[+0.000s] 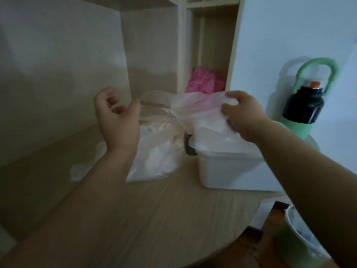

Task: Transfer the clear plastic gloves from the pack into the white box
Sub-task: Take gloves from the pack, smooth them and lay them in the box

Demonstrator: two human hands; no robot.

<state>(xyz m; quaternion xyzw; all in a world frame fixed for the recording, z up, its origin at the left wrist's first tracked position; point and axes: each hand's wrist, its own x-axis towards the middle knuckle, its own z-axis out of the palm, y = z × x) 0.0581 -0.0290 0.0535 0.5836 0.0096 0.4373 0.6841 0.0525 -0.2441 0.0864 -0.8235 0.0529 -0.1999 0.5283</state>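
Just right of the frame's centre, a bunch of thin, crinkled clear plastic gloves (193, 106) hangs in the air above the table. One end is caught in the right hand (244, 118), whose fingers and thumb curl over the film and pinch it directly above the top of the low, rectangular white box (228, 171) of plastic. The other end of the film stretches toward the left hand (116, 118), left of centre. That hand is raised with its palm turned up, fingers loosely curled and the thumb at the film's edge; whether it actually pinches the film I cannot tell through the blur. Below and between the two hands, the soft, transparent plastic pack (154, 163) lies slumped on the pale wood-grain round table (154, 219), just beside the box's left wall, with more whitish film showing inside it. To my eye this is the carrying step: one batch is out of the pack and over the box but not yet inside. The next move, I'd judge, calls for lowering the limp film past the rim and gathering the trailing end so it doesn't drape outside, then reaching to the pack for more. At upper centre, crumpled pink material (202, 82) sits in a cream shelf compartment. Toward the right edge stands a black bottle with a green loop handle (303, 105), and at lower right is a green bin with a white liner (297, 240).
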